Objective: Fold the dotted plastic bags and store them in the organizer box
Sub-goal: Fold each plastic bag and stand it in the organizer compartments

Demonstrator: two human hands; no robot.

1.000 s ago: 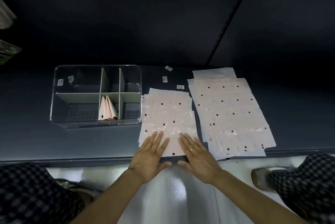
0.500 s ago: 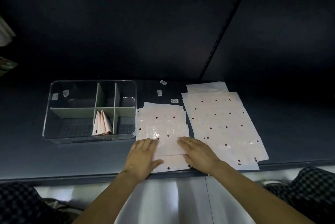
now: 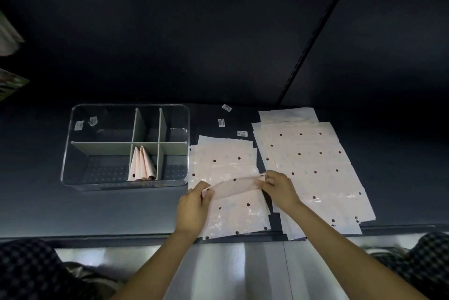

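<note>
Both hands are mid-fold on the top dotted bag of the nearer stack, which lies on the dark shelf just right of the clear organizer box. Left hand pinches the bag's left end, fingers curled round the edge; right hand pinches the right end the same way. The near edge is lifted and rolled over toward the far side, so the held strip bows up between the two hands — not creased yet, by the look of it.

Second, larger stack of flat bags sits to the right, overlapping, partly hanging toward the shelf's front edge. Folded bags already stand in the middle near compartment of the box; other compartments look unfilled. Three small labels lie on the shelf behind the near stack.

To do this step well: keep both pinches level so the fold line runs straight, lay the lifted edge down square on the bag's own far part, then press flat along the crease. Film looks slippery and glossy — likely to drag the sheet underneath, so lift only the top layer. Aim for a width that fits the compartment.
</note>
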